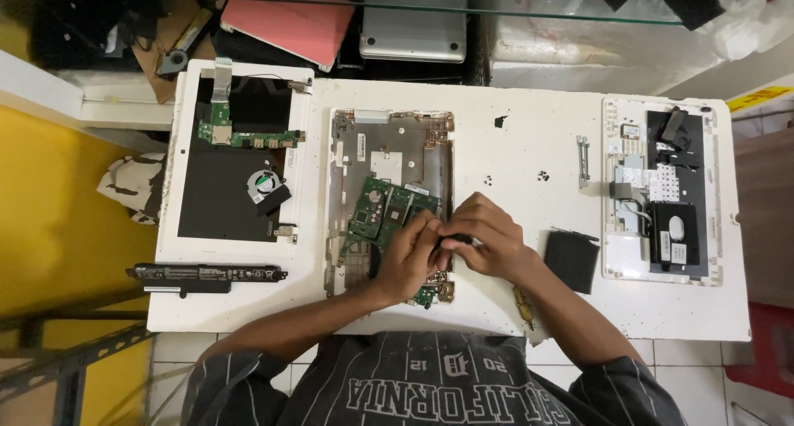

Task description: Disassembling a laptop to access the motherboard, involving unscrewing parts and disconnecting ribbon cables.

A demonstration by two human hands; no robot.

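Observation:
An opened laptop base [389, 141] lies in the middle of the white table [513, 128], with a green circuit board [379, 209] resting tilted inside it. My left hand [411, 256] sits on the board's lower right part, fingers curled. My right hand [488, 236] meets it from the right, and both pinch a small dark part [456, 241] between them. What exactly the part is stays hidden by my fingers.
A laptop lid panel [240, 157] with a small green board and a fan [265, 184] lies at the left. A long black battery [203, 273] lies below it. A black square pad [572, 259] and another opened white casing [662, 190] sit at the right. Two laptops are stacked beyond the table.

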